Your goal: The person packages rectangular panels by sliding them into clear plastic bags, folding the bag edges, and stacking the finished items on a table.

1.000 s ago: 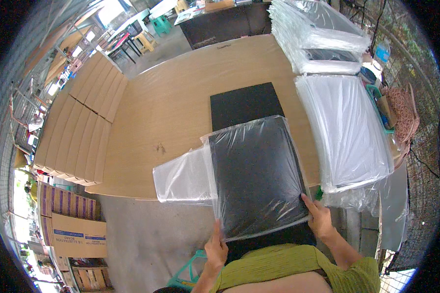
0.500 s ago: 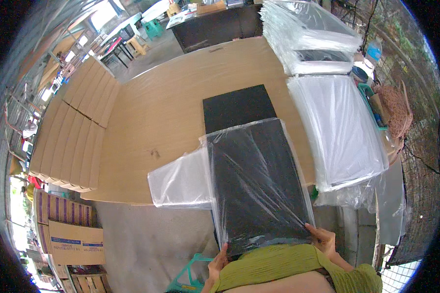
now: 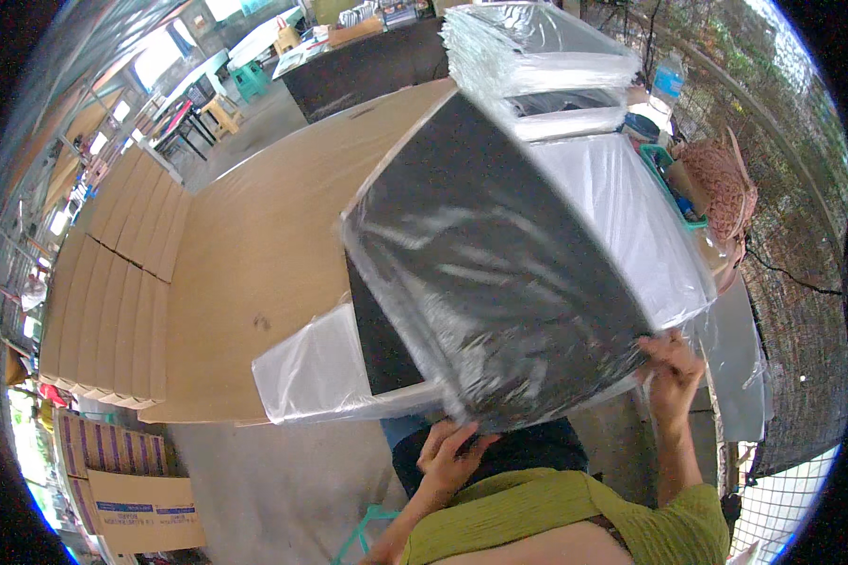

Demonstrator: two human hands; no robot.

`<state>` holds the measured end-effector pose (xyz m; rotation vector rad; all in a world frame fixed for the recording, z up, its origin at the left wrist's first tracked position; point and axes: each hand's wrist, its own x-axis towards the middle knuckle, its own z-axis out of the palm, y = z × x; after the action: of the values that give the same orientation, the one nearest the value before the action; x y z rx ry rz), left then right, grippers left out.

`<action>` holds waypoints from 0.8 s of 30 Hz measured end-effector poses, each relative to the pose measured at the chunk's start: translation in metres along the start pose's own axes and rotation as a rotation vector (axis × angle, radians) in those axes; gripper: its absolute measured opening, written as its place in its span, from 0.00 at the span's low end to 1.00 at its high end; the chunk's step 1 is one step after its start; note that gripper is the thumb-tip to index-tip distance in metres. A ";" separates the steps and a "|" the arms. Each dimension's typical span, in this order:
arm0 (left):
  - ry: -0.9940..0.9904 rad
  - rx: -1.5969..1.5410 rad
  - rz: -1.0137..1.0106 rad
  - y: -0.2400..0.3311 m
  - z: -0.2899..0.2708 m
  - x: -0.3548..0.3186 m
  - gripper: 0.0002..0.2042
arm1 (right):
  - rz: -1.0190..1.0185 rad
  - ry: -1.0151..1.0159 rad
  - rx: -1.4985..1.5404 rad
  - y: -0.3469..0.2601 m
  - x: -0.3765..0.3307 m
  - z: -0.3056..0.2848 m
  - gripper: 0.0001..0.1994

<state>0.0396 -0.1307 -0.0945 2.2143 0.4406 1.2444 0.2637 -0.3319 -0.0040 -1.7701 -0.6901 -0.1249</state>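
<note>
From the head camera, a large flat black panel wrapped in clear crinkled plastic film (image 3: 499,273) is lifted off the long light-brown wooden table (image 3: 245,245) and tilted, its far edge raised toward the stacks at the back and its near edge low in front of the person's chest. The left hand (image 3: 452,452) is under the near lower corner, fingers curled against the film-covered edge, pinching the wrap and panel there. The right hand (image 3: 671,363) grips the near right corner, fingers closed over the edge with the loose film bunched around them. Below the lifted panel, a second flat black sheet (image 3: 377,344) lies on the table, partly over an empty clear plastic bag (image 3: 316,377) that hangs at the table's near edge. To the right lies a stack of white film-wrapped panels (image 3: 631,217), and behind it a taller pile of similar wrapped panels (image 3: 537,47). Flattened brown cardboard sheets (image 3: 104,292) sit in rows on the left.
</note>
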 end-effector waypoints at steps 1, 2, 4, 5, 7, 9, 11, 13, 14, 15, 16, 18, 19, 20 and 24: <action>-0.021 -0.014 0.071 0.003 0.017 0.018 0.18 | 0.034 0.113 0.052 0.007 0.005 -0.008 0.12; -0.060 0.005 0.206 0.001 0.036 0.029 0.16 | 0.104 0.225 0.145 0.009 0.012 -0.015 0.12; -0.107 -0.019 0.379 0.003 0.071 0.054 0.14 | -0.010 0.229 0.111 0.029 0.029 -0.039 0.13; -0.115 -0.066 0.426 0.008 0.084 0.068 0.12 | 0.069 0.265 0.126 0.047 0.032 -0.053 0.13; -0.170 -0.124 0.461 0.021 0.109 0.088 0.10 | 0.229 0.304 0.211 0.074 0.040 -0.081 0.14; -0.219 -0.165 0.467 0.036 0.123 0.103 0.09 | 0.217 0.242 0.402 0.108 0.047 -0.105 0.16; -0.254 -0.183 0.445 0.052 0.129 0.116 0.08 | 0.316 0.283 0.338 0.127 0.053 -0.111 0.16; -0.378 -0.117 0.431 0.046 0.145 0.106 0.09 | 0.407 0.274 0.282 0.141 0.058 -0.115 0.15; -0.442 -0.087 0.425 0.042 0.152 0.098 0.10 | 0.447 0.247 0.256 0.147 0.059 -0.118 0.15; -0.463 -0.102 0.407 0.039 0.156 0.092 0.09 | 0.492 0.222 0.234 0.145 0.061 -0.117 0.14; -0.484 -0.118 0.389 0.037 0.159 0.087 0.09 | 0.513 0.249 0.201 0.143 0.062 -0.115 0.14; -0.516 -0.143 0.368 0.035 0.164 0.080 0.08 | 0.561 0.308 0.136 0.136 0.061 -0.108 0.13; -0.526 -0.151 0.363 0.034 0.164 0.078 0.08 | 0.523 0.305 0.102 0.140 0.060 -0.109 0.13; -0.536 -0.159 0.358 0.033 0.165 0.076 0.09 | 0.486 0.302 0.068 0.147 0.058 -0.111 0.13; -0.586 -0.154 0.420 0.038 0.165 0.085 0.10 | 0.413 0.349 -0.117 0.141 0.058 -0.109 0.13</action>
<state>0.2250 -0.1668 -0.0824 2.4615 -0.3518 0.7152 0.4110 -0.4301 -0.0637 -1.9036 -0.0623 -0.1895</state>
